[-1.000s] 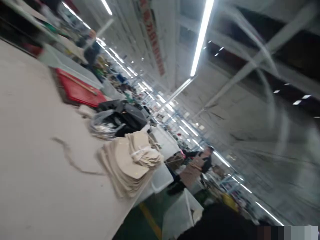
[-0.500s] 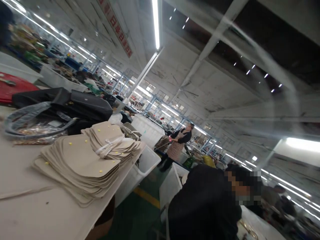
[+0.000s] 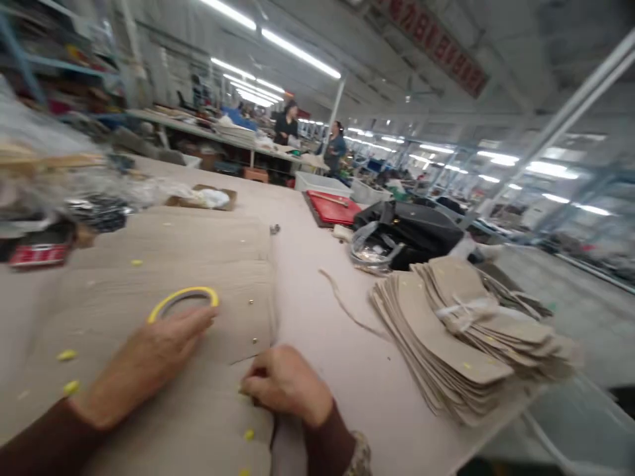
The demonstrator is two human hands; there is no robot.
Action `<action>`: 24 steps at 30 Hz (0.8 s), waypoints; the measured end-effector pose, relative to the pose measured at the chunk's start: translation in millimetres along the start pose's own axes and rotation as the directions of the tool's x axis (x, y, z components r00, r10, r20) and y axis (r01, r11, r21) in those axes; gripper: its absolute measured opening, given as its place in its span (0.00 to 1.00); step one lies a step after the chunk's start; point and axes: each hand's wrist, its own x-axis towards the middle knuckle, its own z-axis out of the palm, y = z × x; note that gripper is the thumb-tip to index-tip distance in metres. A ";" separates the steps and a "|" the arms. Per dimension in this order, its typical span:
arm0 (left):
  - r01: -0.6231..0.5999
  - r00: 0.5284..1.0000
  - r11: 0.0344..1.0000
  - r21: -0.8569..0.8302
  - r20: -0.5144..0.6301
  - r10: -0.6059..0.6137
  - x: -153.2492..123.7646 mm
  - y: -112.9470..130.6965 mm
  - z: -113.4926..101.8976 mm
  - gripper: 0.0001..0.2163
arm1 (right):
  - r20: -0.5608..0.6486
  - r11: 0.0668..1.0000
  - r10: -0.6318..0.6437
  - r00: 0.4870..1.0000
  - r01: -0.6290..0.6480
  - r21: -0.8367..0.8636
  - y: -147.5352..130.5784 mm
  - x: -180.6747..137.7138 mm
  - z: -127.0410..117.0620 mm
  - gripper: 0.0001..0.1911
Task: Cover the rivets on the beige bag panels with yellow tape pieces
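Observation:
My left hand (image 3: 153,363) is curled over a roll of yellow tape (image 3: 214,295), a yellow ring with a grey inside, resting on beige fabric panels (image 3: 198,423). These panels lie in overlapping rows, dotted with small yellow stickers (image 3: 71,387) and a few metal studs (image 3: 254,341). Near their right edge my right hand (image 3: 290,383) is closed in a pinch. A speck of yellow shows by its fingertips, but what they hold is too small to make out. Further right sits a fanned stack of beige panels (image 3: 441,330), tied with a white strip (image 3: 466,311).
On the table (image 3: 307,277) a loose beige strip (image 3: 347,307) lies before the tied stack. Behind are a black bag (image 3: 411,221) with wrapped handles and a red item (image 3: 332,208). Plastic-wrapped goods (image 3: 54,165) crowd the left. Two people stand far back.
My view has swung left and down from the ceiling and aisle to the tabletop. Both hands and the laid-out panels have come into view; the nearby person on the right has left it.

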 end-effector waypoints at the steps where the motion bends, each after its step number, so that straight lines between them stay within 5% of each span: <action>1: 0.039 0.999 0.999 0.012 -0.013 -0.039 -12.9 -8.4 -8.6 0.16 | 0.006 0.999 0.011 1.000 -0.012 0.049 -3.1 4.4 -0.4 0.10; 3: 0.052 0.998 0.998 -0.026 -0.041 -0.053 -25.1 -8.9 -14.1 0.17 | -0.124 0.990 0.047 0.991 -0.030 0.136 -9.0 7.4 -8.6 0.10; 6: -0.002 0.997 0.996 -0.095 -0.076 -0.005 -25.4 7.1 -11.1 0.18 | -0.254 0.978 -0.053 0.966 0.101 0.183 -21.5 7.8 -16.4 0.09; 12: -0.040 0.995 0.990 -0.132 -0.095 0.028 -33.0 20.2 -9.6 0.16 | -0.237 0.941 -0.333 0.913 0.339 -0.015 -34.3 20.2 1.6 0.11; 16: -0.032 0.995 0.986 -0.164 -0.098 0.016 -38.1 21.4 -6.7 0.15 | -0.190 0.922 -0.387 0.902 0.376 -0.092 -31.1 25.1 9.7 0.10; 24: -0.001 1.000 0.954 -0.298 -0.013 -0.003 -31.1 31.8 -12.7 0.12 | -0.307 0.868 -0.478 0.823 0.391 -0.306 -24.6 19.2 18.9 0.11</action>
